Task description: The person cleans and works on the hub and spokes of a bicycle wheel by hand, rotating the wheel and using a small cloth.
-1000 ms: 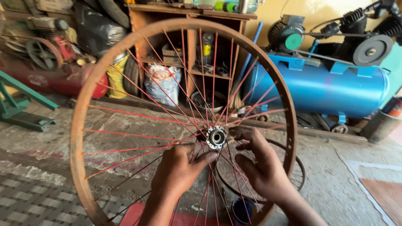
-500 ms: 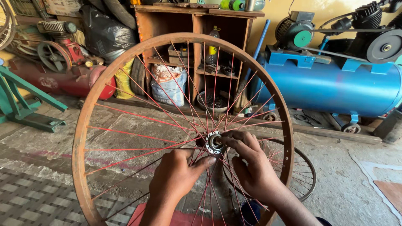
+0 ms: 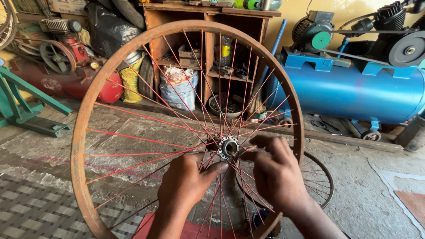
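Note:
A bicycle wheel with a rusty brown rim [image 3: 79, 141] and red spokes stands upright in front of me. Its metal hub [image 3: 228, 147] sits at the centre. My left hand [image 3: 188, 181] is low and left of the hub, thumb reaching toward it and fingers among the spokes. My right hand [image 3: 276, 170] is just right of the hub, fingers curled around spokes close to it. Whether the fingers pinch a single spoke I cannot tell.
A second, smaller wheel [image 3: 321, 179] lies on the concrete floor behind. A blue compressor tank [image 3: 354, 90] stands at the right, a red tank [image 3: 71, 84] and green metal frame [image 3: 26, 108] at the left, a wooden shelf [image 3: 208, 48] with clutter behind.
Both hands have stayed at the hub while the view shifted slightly. My right hand's fingers moved closer along the spokes beside the hub.

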